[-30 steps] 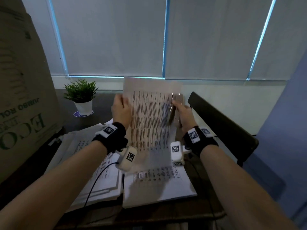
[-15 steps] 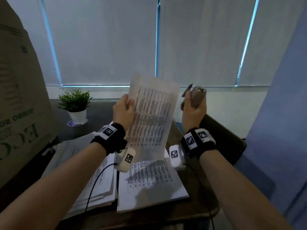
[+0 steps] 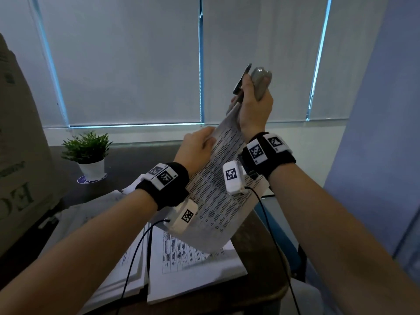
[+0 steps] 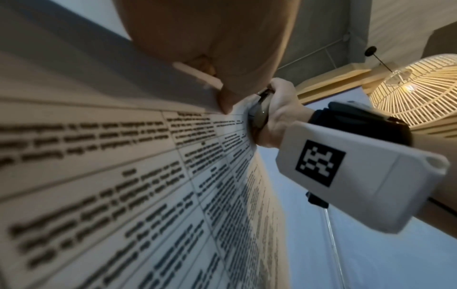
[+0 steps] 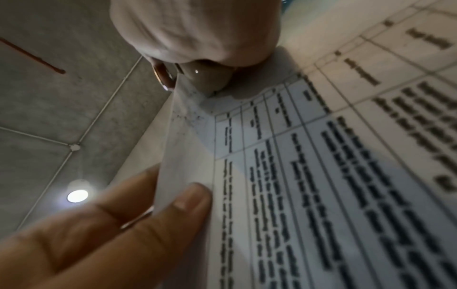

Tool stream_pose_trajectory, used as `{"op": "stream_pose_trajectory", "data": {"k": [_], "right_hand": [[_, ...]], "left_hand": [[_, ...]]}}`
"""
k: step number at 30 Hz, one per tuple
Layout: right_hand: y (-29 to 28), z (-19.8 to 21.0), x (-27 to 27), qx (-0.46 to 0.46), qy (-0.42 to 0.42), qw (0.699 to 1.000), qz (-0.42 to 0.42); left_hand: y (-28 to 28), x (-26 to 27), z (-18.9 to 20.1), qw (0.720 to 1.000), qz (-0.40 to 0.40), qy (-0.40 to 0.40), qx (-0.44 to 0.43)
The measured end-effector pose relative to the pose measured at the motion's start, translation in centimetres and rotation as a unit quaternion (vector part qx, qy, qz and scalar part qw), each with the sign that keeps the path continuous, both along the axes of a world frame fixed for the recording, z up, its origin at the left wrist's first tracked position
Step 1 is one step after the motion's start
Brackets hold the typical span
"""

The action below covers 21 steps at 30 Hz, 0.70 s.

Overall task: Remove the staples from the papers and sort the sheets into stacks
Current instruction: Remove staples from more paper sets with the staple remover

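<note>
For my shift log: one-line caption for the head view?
Right hand with staple remover pulls a printed sheet's corner; left hand pinches its edge.

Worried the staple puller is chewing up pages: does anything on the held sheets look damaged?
Yes. In the right wrist view, the held sheets' top corner under the staple remover looks ragged and crumpled, with dark specks, possibly old staple holes.

white sheet (image 3: 216,201) with black table print, grey staple remover (image 3: 261,84)

We can't read the blurred print on the sheet (image 3: 218,196); the right hand (image 3: 254,103) hides its top corner.
</note>
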State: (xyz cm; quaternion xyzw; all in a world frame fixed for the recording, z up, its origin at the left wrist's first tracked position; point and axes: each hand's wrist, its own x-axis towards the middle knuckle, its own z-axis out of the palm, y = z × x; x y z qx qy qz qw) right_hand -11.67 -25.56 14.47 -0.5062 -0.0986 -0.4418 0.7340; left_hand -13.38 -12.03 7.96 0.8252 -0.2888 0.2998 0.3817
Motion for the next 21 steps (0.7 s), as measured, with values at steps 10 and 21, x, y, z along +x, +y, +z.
{"op": "stream_pose_trajectory", "data": {"k": [10, 21], "right_hand": [[-0.4, -0.5, -0.1, 0.004, -0.008, 1.000, -0.008], [3.0, -0.6, -0.5, -0.016, -0.035, 0.999, -0.012]], "left_hand": [[-1.5, -0.4, 1.1, 0.999, -0.021, 0.022, 0.038], [-1.5, -0.6, 2.2, 0.999, 0.041, -0.014, -0.023]]}}
